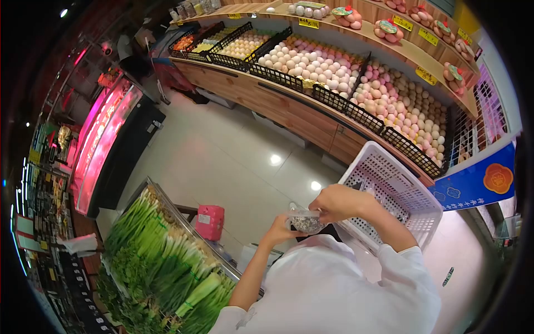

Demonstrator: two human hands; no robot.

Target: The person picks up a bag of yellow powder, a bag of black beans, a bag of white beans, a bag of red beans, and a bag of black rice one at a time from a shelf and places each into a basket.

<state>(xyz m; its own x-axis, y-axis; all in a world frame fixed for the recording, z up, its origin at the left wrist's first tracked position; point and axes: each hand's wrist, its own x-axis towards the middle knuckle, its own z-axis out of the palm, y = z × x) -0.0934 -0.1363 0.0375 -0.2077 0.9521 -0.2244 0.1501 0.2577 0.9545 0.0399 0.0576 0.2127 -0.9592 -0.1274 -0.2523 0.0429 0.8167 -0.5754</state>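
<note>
Close to my body, both hands hold a clear plastic container [306, 223] filled with small speckled pieces that look like quail eggs. My left hand [277, 230] grips its left side, fingers closed against the wall. At the upper right edge, the fingers of my right hand [340, 201] are bent and pressed onto the rim or lid; which of these is hard to see. Just beyond my right forearm stands a white perforated plastic basket [418, 206], with some clear packaging inside it, partly hidden by the arm.
A wooden counter [278, 106] with black crates of eggs [320, 64] curves across the front, packaged eggs [347, 18] on the shelf above. Green vegetables [161, 250] fill a stand at left, near a pink package [209, 222]. A pink-lit display case [105, 145] stands further left.
</note>
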